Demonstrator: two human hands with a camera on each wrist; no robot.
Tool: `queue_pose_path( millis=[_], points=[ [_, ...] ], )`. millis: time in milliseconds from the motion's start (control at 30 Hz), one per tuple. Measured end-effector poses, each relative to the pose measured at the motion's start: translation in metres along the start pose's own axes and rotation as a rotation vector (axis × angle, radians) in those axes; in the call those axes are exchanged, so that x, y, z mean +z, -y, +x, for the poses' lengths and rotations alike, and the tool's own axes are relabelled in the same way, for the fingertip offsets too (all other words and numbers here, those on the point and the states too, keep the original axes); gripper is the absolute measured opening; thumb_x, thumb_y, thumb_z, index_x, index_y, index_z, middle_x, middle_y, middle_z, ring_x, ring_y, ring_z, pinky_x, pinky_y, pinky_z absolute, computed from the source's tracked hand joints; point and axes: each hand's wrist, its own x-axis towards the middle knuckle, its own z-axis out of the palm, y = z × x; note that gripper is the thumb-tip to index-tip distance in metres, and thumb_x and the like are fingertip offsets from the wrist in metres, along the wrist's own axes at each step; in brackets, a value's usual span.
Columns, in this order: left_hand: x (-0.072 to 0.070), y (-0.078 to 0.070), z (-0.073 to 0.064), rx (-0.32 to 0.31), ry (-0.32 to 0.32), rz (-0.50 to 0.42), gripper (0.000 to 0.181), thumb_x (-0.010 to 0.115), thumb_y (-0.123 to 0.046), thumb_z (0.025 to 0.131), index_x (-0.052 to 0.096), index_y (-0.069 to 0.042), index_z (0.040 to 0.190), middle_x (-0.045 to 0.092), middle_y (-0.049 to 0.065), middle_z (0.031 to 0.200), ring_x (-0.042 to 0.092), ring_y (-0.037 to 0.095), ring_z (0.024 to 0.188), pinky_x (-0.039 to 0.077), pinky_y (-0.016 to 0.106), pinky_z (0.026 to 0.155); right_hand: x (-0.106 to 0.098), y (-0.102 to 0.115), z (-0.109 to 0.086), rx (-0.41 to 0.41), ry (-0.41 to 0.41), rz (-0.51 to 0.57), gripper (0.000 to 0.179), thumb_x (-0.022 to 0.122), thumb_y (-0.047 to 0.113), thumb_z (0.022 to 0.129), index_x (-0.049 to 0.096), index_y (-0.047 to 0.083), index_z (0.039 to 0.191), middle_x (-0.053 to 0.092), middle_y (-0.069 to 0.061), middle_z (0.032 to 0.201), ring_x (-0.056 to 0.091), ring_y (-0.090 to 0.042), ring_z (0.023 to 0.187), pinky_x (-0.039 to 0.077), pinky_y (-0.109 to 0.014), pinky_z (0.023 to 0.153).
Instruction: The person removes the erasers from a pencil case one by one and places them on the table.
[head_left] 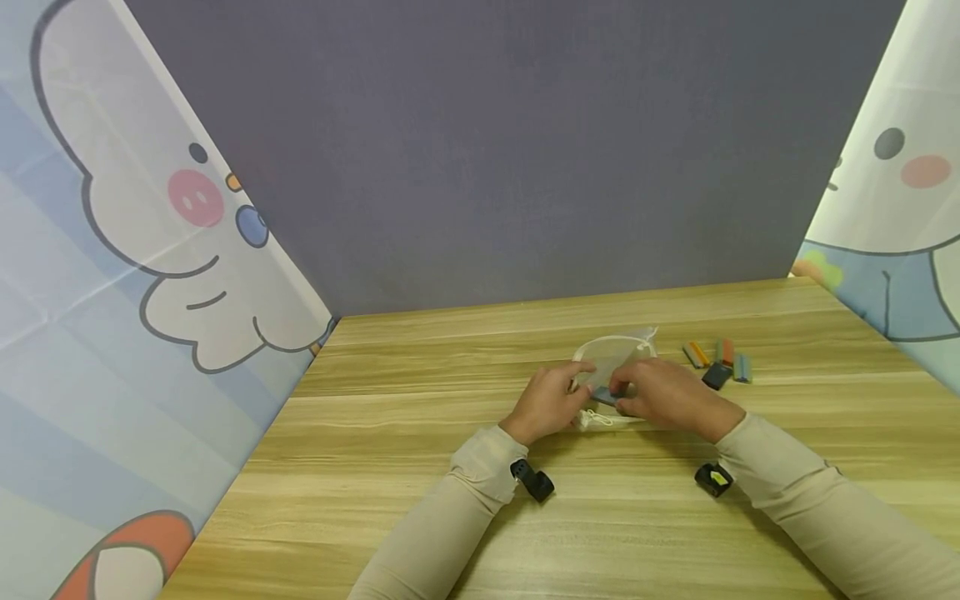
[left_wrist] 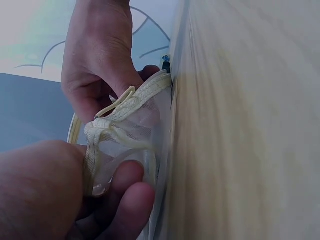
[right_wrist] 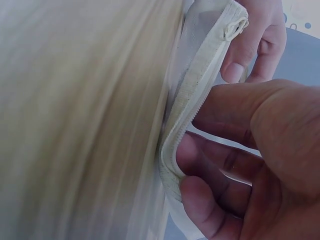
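Observation:
A pale mesh bag [head_left: 609,351] with a cream zipped edge lies on the table, mouth toward the person. My left hand [head_left: 546,402] grips the bag's near left edge, its fingers curled at the mesh [left_wrist: 150,120] in the left wrist view. Between fingertips and thumb, my right hand [head_left: 667,396] pinches a small flat dark-grey block [head_left: 604,396] at the bag's mouth. In the right wrist view, the right fingers reach over the zipped edge [right_wrist: 192,100], and the block is hidden there.
Right of the bag lie several small flat blocks: a grey one with an orange stripe [head_left: 696,355], one with a red end [head_left: 724,351], a blue-grey one [head_left: 742,367] and a black one [head_left: 717,376]. A grey panel [head_left: 525,167] rises behind the wooden table [head_left: 390,467].

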Motion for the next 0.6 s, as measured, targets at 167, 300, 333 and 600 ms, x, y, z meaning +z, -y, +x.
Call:
queue_pose_path(
  millis=[167,300,333,600],
  points=[
    [0.0007,0.0001,-0.0001,-0.028,-0.002,-0.015,0.037,0.059,-0.019,0.102,0.062,-0.013,0.138,0.054,-0.012,0.051,0.049,0.002,0.036,0.04,0.022,0.036,0.0006,-0.0003,0.0007,0.005,-0.002,-0.002,0.01,0.077,0.018,0.089,0.073,0.017,0.099,0.07,0.005,0.096,0.063,-0.01,0.076,0.052,-0.036,0.063],
    [0.0013,0.0012,0.0006,-0.041,-0.01,0.004,0.036,0.06,-0.019,0.101,0.063,-0.014,0.137,0.053,-0.012,0.051,0.046,0.003,0.035,0.038,0.021,0.036,0.0007,0.0005,0.002,0.004,-0.006,-0.011,0.011,0.077,0.018,0.089,0.072,0.016,0.098,0.069,0.006,0.092,0.061,-0.008,0.073,0.051,-0.035,0.062],
    [0.0015,0.0014,0.0008,-0.041,-0.012,0.007,0.036,0.06,-0.019,0.101,0.063,-0.014,0.137,0.053,-0.011,0.051,0.045,0.003,0.035,0.038,0.02,0.036,0.0008,0.0006,0.0023,0.002,-0.007,-0.016,0.011,0.077,0.017,0.088,0.072,0.016,0.098,0.068,0.006,0.091,0.061,-0.008,0.072,0.051,-0.035,0.061],
    [0.0018,0.0001,0.0013,-0.046,-0.019,0.043,0.036,0.063,-0.019,0.1,0.065,-0.015,0.135,0.052,-0.013,0.052,0.043,0.001,0.036,0.038,0.019,0.039,-0.0001,0.0006,0.003,0.021,0.042,-0.007,0.017,0.075,0.014,0.088,0.071,0.013,0.104,0.067,0.006,0.086,0.06,-0.006,0.07,0.05,-0.033,0.06]
  ],
)
